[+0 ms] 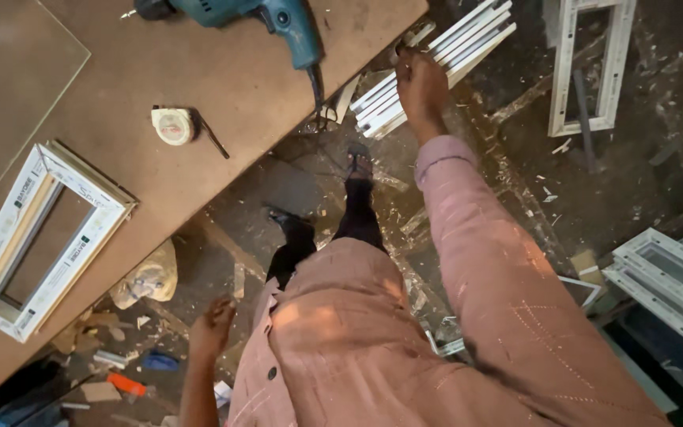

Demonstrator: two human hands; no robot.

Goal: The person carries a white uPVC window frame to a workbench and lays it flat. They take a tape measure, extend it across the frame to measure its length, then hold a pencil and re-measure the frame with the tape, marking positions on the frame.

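So the big brown workbench (231, 87) took up most of the view, with a white window frame (41, 237) lying flat on it, plus a teal drill (274, 20) and a tape measure (172, 125). Just off the bench edge sat a bundle of white profile strips (468, 47). The right hand (420, 83) was on them, fingers curled over the top, though I couldn't tell how tightly. They looked light, stiff and a bit slick, so probably best grabbed mid-length. The left hand (212, 326) hung loose, fingers relaxed, holding nothing.

I am looking down at a window-frame workshop: a drill (254, 17) and tape measure (172, 125) on the workbench (231, 87), white frames (41, 237) (several), littered floor (515, 158).
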